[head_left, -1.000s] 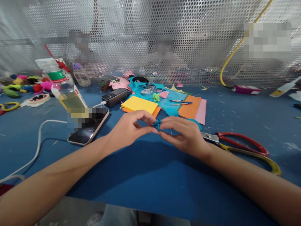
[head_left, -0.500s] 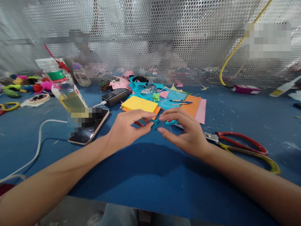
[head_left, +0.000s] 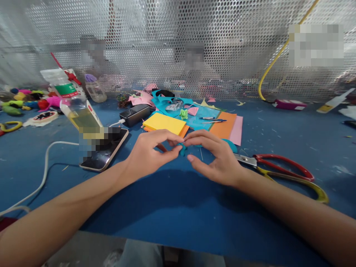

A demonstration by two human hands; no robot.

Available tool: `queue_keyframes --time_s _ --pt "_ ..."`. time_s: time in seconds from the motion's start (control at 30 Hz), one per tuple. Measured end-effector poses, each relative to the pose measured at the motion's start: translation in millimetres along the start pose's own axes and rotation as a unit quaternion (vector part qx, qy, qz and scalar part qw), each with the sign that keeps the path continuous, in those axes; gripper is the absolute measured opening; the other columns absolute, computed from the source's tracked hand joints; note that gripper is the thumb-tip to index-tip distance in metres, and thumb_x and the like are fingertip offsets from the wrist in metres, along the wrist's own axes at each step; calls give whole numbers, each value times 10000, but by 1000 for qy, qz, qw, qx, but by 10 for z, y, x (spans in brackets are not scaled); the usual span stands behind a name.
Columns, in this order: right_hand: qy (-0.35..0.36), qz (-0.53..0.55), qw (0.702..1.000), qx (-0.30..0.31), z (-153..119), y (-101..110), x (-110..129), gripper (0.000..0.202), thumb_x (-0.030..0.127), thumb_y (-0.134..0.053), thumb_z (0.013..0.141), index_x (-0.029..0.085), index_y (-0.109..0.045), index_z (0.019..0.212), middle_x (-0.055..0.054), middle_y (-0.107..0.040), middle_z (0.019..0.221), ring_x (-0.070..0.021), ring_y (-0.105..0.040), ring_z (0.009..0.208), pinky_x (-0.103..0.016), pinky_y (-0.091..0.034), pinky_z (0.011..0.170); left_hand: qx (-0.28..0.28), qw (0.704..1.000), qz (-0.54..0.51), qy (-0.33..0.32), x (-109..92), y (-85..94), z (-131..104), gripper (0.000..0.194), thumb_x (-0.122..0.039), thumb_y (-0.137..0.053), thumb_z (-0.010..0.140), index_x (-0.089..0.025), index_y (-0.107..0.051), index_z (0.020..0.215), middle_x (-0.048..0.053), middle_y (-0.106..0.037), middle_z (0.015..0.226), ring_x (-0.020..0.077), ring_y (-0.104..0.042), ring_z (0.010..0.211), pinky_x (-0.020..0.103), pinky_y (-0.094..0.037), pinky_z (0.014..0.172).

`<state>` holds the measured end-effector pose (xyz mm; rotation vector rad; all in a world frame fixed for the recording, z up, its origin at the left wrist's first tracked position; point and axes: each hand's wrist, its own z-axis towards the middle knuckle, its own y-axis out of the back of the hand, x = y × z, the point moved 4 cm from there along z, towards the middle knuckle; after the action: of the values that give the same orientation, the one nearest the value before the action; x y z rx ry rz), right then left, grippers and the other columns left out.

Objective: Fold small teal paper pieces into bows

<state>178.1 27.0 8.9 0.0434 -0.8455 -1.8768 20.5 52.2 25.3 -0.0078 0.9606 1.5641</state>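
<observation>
A small folded blue paper piece is pinched between the thumb and fingers of my left hand, just above the table. My right hand curves around its right side, fingertips at the upper edge by my left fingertips. The right thumb stands apart below, leaving a gap. Behind my right hand lies a blue paper piece, partly covered. Scissors with red and yellow handles rest beside my right wrist, blades partly hidden. Beyond my left hand is a stack of yellow paper over orange sheets.
Left of my hands, a phone lies near a tilted bottle and a white cable. Further back are a black box-shaped device, blue paper scraps, pens and orange paper. A perforated metal panel stands behind.
My right hand has shifted slightly left, bringing its fingertips to my left fingertips over the blue paper piece. More of the blue paper behind the right hand shows. My left hand keeps its pinch.
</observation>
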Motion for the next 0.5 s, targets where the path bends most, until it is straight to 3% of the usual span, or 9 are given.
queue_keyframes --time_s 0.3,0.5 --pt "20 2 1000 -2 0 8 -34 208 134 -585 765 220 -566 953 -76 -621 975 -185 -597 944 -366 -488 826 38 992 -35 116 17 -1 19 165 -204 -642 739 -182 -667 900 28 -693 853 123 -642 747 146 -499 508" --pt "24 -4 1000 -11 7 13 -26 130 178 -617 776 217 -581 895 -69 -632 934 -172 -613 893 -346 -496 806 59 991 -59 105 34 -34 15 132 -248 -641 762 -192 -673 877 32 -689 869 127 -641 774 164 -510 553"
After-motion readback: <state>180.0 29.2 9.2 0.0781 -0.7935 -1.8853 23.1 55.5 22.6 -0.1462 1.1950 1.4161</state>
